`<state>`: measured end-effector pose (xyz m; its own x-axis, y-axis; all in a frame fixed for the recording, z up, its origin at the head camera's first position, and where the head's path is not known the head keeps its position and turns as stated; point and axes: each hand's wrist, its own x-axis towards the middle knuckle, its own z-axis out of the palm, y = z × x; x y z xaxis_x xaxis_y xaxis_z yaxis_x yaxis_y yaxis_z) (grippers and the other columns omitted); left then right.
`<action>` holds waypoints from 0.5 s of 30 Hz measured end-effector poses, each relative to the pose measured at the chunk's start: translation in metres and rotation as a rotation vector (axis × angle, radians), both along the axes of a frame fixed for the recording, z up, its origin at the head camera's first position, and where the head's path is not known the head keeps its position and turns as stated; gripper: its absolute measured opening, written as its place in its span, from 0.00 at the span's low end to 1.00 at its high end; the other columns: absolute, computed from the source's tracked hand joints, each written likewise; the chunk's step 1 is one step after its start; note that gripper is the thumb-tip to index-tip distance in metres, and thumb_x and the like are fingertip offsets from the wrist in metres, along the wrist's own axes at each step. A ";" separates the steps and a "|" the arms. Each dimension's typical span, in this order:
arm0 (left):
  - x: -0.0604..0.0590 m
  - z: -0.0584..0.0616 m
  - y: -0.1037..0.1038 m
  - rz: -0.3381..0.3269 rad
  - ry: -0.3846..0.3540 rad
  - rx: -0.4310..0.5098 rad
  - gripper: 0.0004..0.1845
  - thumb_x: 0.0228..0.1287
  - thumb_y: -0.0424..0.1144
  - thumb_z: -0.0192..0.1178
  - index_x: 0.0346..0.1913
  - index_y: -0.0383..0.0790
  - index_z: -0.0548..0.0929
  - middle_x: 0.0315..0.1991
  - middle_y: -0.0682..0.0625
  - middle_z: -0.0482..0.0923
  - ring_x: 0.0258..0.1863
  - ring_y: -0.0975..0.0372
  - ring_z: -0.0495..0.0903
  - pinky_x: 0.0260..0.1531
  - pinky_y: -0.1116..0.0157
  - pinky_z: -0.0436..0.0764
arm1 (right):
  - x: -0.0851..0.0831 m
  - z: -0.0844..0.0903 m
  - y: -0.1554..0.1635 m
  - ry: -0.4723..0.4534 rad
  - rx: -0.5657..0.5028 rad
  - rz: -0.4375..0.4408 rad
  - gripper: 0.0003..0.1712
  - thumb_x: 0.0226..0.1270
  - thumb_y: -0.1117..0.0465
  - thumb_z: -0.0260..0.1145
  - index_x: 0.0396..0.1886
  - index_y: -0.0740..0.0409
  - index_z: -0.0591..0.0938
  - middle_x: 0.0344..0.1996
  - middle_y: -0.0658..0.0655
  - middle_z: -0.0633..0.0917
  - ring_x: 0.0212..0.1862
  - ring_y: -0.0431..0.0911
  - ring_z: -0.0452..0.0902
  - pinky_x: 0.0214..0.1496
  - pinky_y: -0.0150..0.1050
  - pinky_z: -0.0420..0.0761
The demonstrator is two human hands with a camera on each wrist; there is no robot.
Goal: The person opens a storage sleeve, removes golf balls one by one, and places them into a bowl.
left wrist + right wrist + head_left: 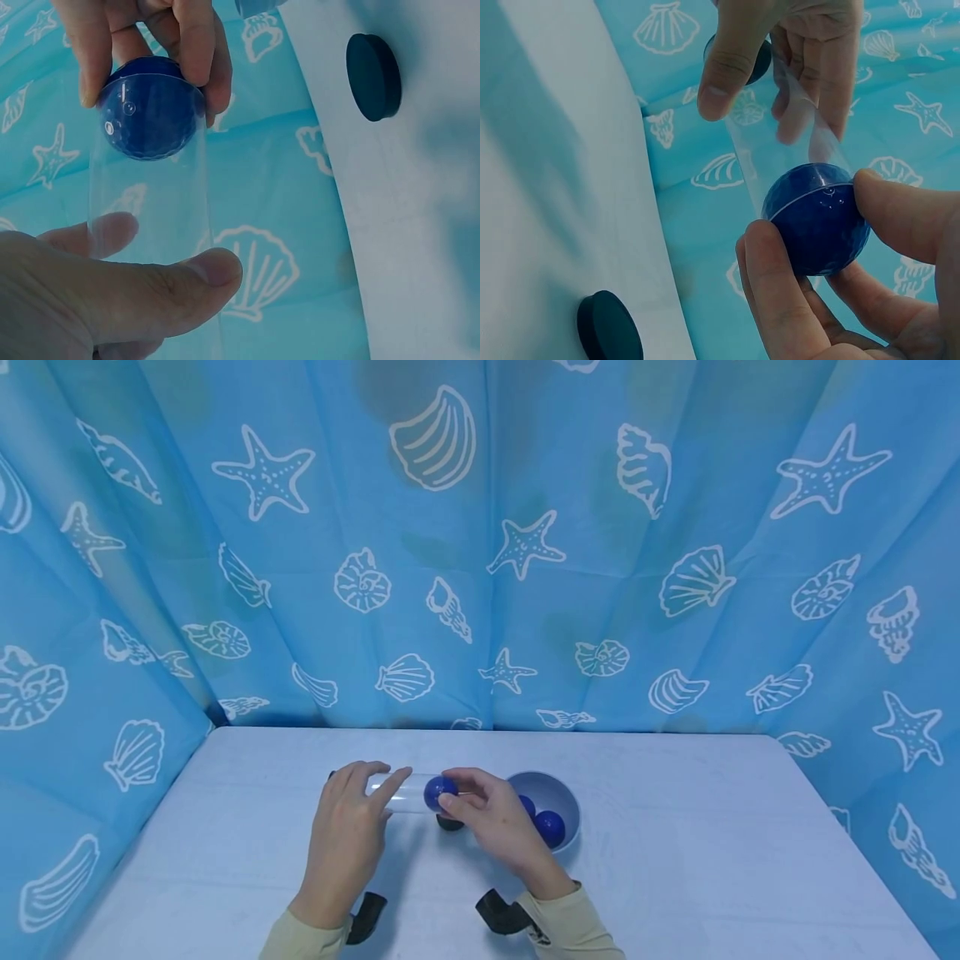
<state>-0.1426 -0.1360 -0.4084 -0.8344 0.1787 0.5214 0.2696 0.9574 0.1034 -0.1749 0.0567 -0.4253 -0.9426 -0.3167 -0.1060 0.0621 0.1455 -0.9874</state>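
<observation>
Fingers (pixel 780 300) of the right hand (pixel 498 827) curled round a dark blue ball (pixel 817 219), thumb on one side and fingertips on the other, pinching it at the open mouth of a clear plastic tube (pixel 150 202); the ball sat partly inside that mouth, its dimpled surface showing through the wall in the left wrist view; a small round mark was visible on the ball, too small to read, and no brand or lettering could be made out on it or on the tube.

Left hand (pixel 348 835) gripped the tube further along, thumb (pixel 180 281) pressed against the near side and the other fingers wrapped behind, seen blurred through the plastic; the tube lay roughly level, held just above the bench (pixel 675 860) between the two hands.

Just right of the right hand stood a pale blue bowl (pixel 558 789) on the bench, holding two more dark blue balls (pixel 550 827); a dark round cap (pixel 607 328) lay on the bench under the right hand, close to the tube's mouth; another dark cap closed the far end of the tube beyond the left fingers.

Behind and beside the bench hung a blue curtain (pixel 525 568) printed with white shells and starfish; it bore no writing.
</observation>
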 end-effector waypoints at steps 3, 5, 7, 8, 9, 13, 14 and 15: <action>0.000 0.000 0.001 0.002 -0.001 0.007 0.34 0.41 0.24 0.81 0.56 0.45 0.86 0.51 0.41 0.81 0.56 0.47 0.76 0.62 0.47 0.74 | 0.000 0.001 0.001 0.005 -0.001 0.001 0.28 0.74 0.50 0.64 0.68 0.56 0.74 0.58 0.59 0.82 0.53 0.48 0.84 0.63 0.52 0.78; 0.000 0.000 0.001 0.005 -0.001 0.013 0.34 0.41 0.24 0.80 0.56 0.45 0.86 0.51 0.41 0.81 0.56 0.47 0.76 0.62 0.47 0.75 | 0.000 0.001 0.002 0.005 -0.005 0.001 0.29 0.74 0.50 0.65 0.68 0.56 0.74 0.57 0.59 0.82 0.53 0.48 0.84 0.63 0.51 0.78; 0.000 0.000 0.001 0.009 -0.002 0.019 0.34 0.41 0.24 0.80 0.56 0.45 0.85 0.51 0.41 0.81 0.56 0.47 0.76 0.62 0.47 0.75 | 0.000 0.002 0.002 0.006 -0.005 -0.001 0.29 0.74 0.50 0.64 0.69 0.56 0.74 0.56 0.58 0.83 0.53 0.48 0.84 0.63 0.50 0.78; 0.000 0.000 0.002 0.010 -0.002 0.020 0.34 0.41 0.24 0.80 0.57 0.44 0.85 0.51 0.41 0.81 0.56 0.47 0.76 0.62 0.47 0.75 | 0.000 0.002 0.003 0.007 -0.006 -0.002 0.29 0.74 0.50 0.65 0.68 0.56 0.74 0.56 0.58 0.83 0.53 0.48 0.84 0.64 0.50 0.78; 0.000 0.000 0.002 0.011 -0.002 0.023 0.34 0.41 0.24 0.80 0.57 0.44 0.85 0.51 0.41 0.81 0.56 0.47 0.76 0.62 0.47 0.75 | 0.000 0.003 0.003 0.007 -0.005 -0.005 0.28 0.73 0.50 0.65 0.68 0.55 0.74 0.56 0.57 0.83 0.53 0.48 0.84 0.64 0.50 0.78; 0.000 -0.001 0.002 0.011 -0.002 0.028 0.35 0.41 0.24 0.80 0.57 0.43 0.84 0.51 0.41 0.80 0.56 0.47 0.76 0.61 0.47 0.75 | 0.000 0.005 0.004 0.028 -0.008 -0.009 0.28 0.73 0.50 0.65 0.68 0.56 0.75 0.55 0.58 0.83 0.53 0.48 0.84 0.64 0.51 0.77; 0.000 -0.001 0.002 0.012 -0.003 0.029 0.35 0.41 0.24 0.80 0.57 0.43 0.84 0.52 0.41 0.80 0.56 0.47 0.76 0.61 0.47 0.75 | 0.000 0.005 0.004 0.034 -0.009 -0.009 0.28 0.74 0.50 0.65 0.68 0.57 0.75 0.55 0.58 0.83 0.53 0.48 0.84 0.64 0.52 0.77; 0.000 -0.001 0.002 0.014 -0.004 0.032 0.34 0.42 0.24 0.80 0.57 0.43 0.84 0.52 0.41 0.80 0.56 0.47 0.76 0.61 0.47 0.75 | 0.001 0.006 0.005 0.038 -0.007 -0.012 0.28 0.74 0.50 0.65 0.68 0.57 0.75 0.55 0.58 0.83 0.53 0.48 0.84 0.64 0.52 0.77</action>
<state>-0.1425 -0.1337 -0.4095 -0.8387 0.1507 0.5234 0.2560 0.9573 0.1346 -0.1743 0.0614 -0.4195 -0.9495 -0.3063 -0.0680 0.0265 0.1377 -0.9901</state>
